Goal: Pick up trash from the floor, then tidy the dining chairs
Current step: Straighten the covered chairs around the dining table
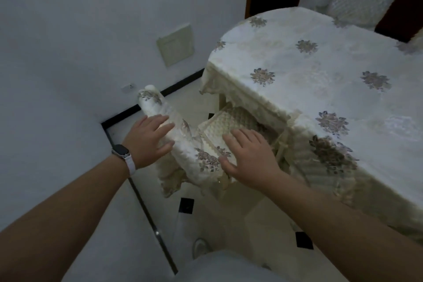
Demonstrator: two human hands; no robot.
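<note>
Cream chair seat [229, 122] half under tablecloth [320, 64]

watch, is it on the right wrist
No, the watch sits on the left wrist, just behind the left hand that lies on the covered chair back.

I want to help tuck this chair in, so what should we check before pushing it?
1. Left hand on chair back: ok, straight fingers rest on it.
2. Right hand on the back: cannot tell, it may be hovering.
3. Seat aimed under table: ok, partly under.
4. Tablecloth edge free of the seat: cannot tell, it hangs right over it.
5. Foot away from the chair: ok.
</note>
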